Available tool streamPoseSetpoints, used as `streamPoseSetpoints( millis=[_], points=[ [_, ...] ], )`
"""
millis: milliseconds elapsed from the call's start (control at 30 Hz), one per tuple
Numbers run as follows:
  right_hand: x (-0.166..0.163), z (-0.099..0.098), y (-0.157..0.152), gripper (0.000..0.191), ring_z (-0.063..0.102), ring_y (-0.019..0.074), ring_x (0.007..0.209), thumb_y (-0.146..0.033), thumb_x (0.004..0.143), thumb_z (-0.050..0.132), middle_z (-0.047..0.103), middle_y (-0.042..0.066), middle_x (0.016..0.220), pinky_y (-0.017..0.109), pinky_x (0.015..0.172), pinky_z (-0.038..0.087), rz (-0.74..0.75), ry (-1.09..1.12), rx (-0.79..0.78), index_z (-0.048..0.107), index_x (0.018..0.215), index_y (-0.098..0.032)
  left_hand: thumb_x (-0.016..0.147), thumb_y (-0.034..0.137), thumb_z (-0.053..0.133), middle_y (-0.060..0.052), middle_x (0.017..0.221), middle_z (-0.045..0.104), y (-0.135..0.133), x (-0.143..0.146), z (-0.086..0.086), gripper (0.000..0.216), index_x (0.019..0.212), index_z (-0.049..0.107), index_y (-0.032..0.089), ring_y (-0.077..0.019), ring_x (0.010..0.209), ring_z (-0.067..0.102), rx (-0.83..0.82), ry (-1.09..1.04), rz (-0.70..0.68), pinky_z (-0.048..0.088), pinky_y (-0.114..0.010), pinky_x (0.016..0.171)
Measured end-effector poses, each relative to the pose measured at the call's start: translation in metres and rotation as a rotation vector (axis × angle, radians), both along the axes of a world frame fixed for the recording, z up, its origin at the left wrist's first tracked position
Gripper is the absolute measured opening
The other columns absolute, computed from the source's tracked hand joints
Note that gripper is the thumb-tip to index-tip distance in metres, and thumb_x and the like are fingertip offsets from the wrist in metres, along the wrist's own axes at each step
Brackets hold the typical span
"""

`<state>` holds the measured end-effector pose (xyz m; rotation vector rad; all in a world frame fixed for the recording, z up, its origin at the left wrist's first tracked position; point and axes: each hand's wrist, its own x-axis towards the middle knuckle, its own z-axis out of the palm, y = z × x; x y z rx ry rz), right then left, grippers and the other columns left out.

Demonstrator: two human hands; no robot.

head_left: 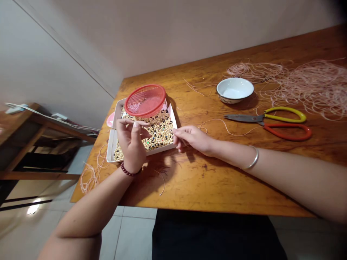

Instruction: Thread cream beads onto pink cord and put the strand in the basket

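Note:
My left hand (132,142) is over the left front part of a white tray (162,148) of small beads (159,133). Its fingers are stretched forward and the thumb points up; I see nothing held in it. My right hand (189,138) is at the tray's right front corner, thumb and forefinger pinched together. Whatever is between those fingertips is too small to name. The beads are mostly cream, with black and a few coloured ones among them. A red mesh basket (146,103) rests tilted on the beads at the back of the tray.
Right of the tray lie scissors (257,118) with yellow and red handles, and a white bowl (235,88). Tangled pink cord (311,85) covers the back right. More cord (90,177) hangs at the left table edge. A short piece of cord (163,182) lies in front. A wall stands behind.

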<state>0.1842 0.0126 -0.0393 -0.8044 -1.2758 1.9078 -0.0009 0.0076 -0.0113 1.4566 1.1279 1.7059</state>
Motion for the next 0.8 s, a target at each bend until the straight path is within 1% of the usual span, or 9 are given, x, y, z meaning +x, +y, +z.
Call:
streamPoseSetpoints(
  millis=[100,200,267,333,433,467,533,667,800],
  points=[
    [-0.001,-0.001,0.0,0.041,0.053,0.0084,0.046,-0.053,0.083,0.055,0.055,-0.001,0.053,0.022,0.047,0.042,-0.004,-0.022,0.061,0.058,0.064,-0.017,0.083,0.028,0.062,0.001,0.078,0.065,0.003,-0.003,0.001,0.018,0.084,0.045,0.025,-0.0088,0.05,0.053,-0.051,-0.086,0.052,0.048,-0.02,0.044],
    [-0.002,-0.004,0.0,0.042,0.053,0.0086,0.047,-0.053,0.085,0.05,0.054,-0.001,0.054,0.023,0.049,0.043,-0.013,-0.034,0.09,0.058,0.066,-0.016,0.081,0.028,0.063,0.001,0.078,0.065,0.004,-0.002,0.001,0.019,0.083,0.045,0.025,-0.0085,0.05,0.052,-0.094,-0.147,0.066,0.047,-0.02,0.043],
    [-0.002,-0.007,-0.003,0.043,0.052,0.0086,0.048,-0.053,0.087,0.046,0.054,-0.001,0.056,0.023,0.051,0.042,-0.055,-0.066,0.158,0.059,0.069,-0.016,0.081,0.029,0.064,0.001,0.079,0.065,0.005,-0.001,0.0,0.019,0.082,0.045,0.025,-0.008,0.048,0.051,-0.102,-0.156,0.056,0.045,-0.019,0.042],
    [-0.001,-0.008,-0.008,0.041,0.052,0.0088,0.052,-0.051,0.089,0.045,0.056,0.0,0.06,0.023,0.053,0.041,-0.121,-0.148,0.302,0.061,0.075,-0.016,0.081,0.03,0.064,0.001,0.079,0.065,0.005,0.001,0.0,0.02,0.081,0.045,0.024,-0.0076,0.047,0.05,-0.091,-0.16,0.055,0.043,-0.02,0.041],
    [0.002,-0.007,-0.017,0.033,0.055,0.0107,0.063,-0.045,0.09,0.046,0.062,0.001,0.072,0.024,0.061,0.04,-0.186,-0.326,0.568,0.064,0.085,-0.017,0.081,0.031,0.064,0.002,0.076,0.063,0.007,-0.002,0.001,0.02,0.081,0.045,0.025,-0.0074,0.047,0.05,-0.069,-0.175,0.085,0.04,-0.02,0.04],
    [0.003,-0.006,-0.019,0.032,0.056,0.0116,0.067,-0.043,0.09,0.046,0.064,0.002,0.075,0.025,0.064,0.04,-0.195,-0.377,0.635,0.065,0.086,-0.018,0.08,0.031,0.064,0.002,0.076,0.063,0.009,-0.004,0.001,0.02,0.081,0.045,0.025,-0.0073,0.047,0.05,-0.064,-0.178,0.102,0.039,-0.02,0.039],
    [0.005,-0.004,-0.021,0.031,0.057,0.0134,0.072,-0.041,0.092,0.044,0.066,0.003,0.081,0.027,0.068,0.04,-0.213,-0.447,0.711,0.066,0.085,-0.019,0.081,0.031,0.063,0.002,0.078,0.064,0.013,-0.01,0.001,0.018,0.081,0.045,0.026,-0.007,0.047,0.05,-0.058,-0.159,0.131,0.036,-0.021,0.038],
    [0.006,0.0,-0.02,0.03,0.058,0.0152,0.074,-0.039,0.092,0.042,0.066,0.003,0.081,0.027,0.068,0.04,-0.307,-0.524,0.708,0.064,0.085,-0.02,0.087,0.037,0.058,0.0,0.089,0.068,0.021,-0.02,-0.002,0.016,0.084,0.045,0.028,-0.0068,0.045,0.048,0.014,-0.014,0.175,0.034,-0.023,0.036],
    [0.006,0.001,-0.018,0.03,0.057,0.0155,0.073,-0.039,0.092,0.041,0.065,0.004,0.078,0.026,0.065,0.039,-0.442,-0.539,0.678,0.06,0.082,-0.019,0.089,0.045,0.054,0.0,0.093,0.071,0.023,-0.02,-0.005,0.019,0.086,0.046,0.028,-0.0067,0.041,0.046,0.12,0.115,0.223,0.032,-0.025,0.035]
  ],
)
